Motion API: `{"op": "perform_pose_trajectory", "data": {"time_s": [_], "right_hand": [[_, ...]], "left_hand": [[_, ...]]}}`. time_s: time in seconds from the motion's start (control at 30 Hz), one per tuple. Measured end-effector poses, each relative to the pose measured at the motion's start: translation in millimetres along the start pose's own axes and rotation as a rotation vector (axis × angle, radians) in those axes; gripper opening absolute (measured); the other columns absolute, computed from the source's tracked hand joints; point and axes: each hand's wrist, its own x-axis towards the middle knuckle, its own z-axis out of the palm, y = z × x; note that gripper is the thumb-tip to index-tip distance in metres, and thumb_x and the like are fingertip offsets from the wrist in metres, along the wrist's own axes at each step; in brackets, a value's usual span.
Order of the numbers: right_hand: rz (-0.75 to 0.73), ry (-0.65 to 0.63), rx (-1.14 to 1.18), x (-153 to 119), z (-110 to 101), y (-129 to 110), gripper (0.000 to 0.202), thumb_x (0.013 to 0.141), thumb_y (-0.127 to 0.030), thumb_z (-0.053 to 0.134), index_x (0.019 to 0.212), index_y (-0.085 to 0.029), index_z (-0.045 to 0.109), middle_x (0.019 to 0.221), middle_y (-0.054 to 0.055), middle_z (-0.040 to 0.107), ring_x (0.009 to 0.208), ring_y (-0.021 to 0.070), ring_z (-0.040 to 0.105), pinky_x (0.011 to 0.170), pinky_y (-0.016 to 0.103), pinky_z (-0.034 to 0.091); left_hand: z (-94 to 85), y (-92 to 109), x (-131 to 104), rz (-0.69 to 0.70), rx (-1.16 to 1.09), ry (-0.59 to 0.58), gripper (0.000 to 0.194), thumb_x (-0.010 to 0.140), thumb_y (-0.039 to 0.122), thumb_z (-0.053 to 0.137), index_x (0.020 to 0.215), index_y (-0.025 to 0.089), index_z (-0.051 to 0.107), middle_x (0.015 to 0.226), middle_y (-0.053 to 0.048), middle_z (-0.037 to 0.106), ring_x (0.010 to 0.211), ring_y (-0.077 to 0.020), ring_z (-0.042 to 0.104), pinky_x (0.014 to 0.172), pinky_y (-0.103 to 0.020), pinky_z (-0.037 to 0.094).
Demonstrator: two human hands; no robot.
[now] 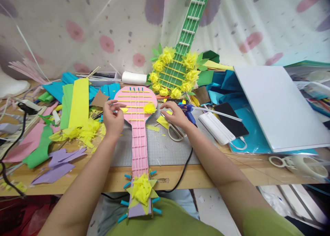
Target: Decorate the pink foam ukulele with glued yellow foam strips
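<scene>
A pink paper guitar (139,139) lies with its body on the grey cutting mat and its neck pointing toward me, over the table edge. White strings run along it, and a yellow crepe-paper flower sits at its head end. My left hand (113,119) is at the left of the guitar body, fingers loosely bent and apart, near a small yellow paper piece (124,109). On the right side of the body is a yellow paper flower (150,108). My right hand (176,114), fingers apart, hovers right of that flower, above yellow paper scraps and scissors (176,132).
Behind stands a green paper guitar (187,40) ringed with yellow flowers. A blue glue gun (189,114), white power bank (216,127), black phone (230,119) and white board (283,108) are on the right. Crepe-paper strips and yellow scraps (87,131) cover the left.
</scene>
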Motion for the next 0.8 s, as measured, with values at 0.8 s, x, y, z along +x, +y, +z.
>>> {"op": "perform_pose_trajectory", "data": {"time_s": [0.8], "right_hand": [[0.658, -0.349, 0.121, -50, -71, 16, 0.032, 0.075, -0.051, 0.053, 0.073, -0.019, 0.052, 0.059, -0.002, 0.056, 0.044, 0.0082, 0.046, 0.043, 0.022, 0.036]], "left_hand": [[-26.9, -22, 49, -0.402, 0.600, -0.380, 0.019, 0.056, 0.036, 0.066, 0.064, 0.019, 0.065, 0.066, -0.003, 0.063, 0.061, -0.0171, 0.055, 0.054, -0.027, 0.036]]}}
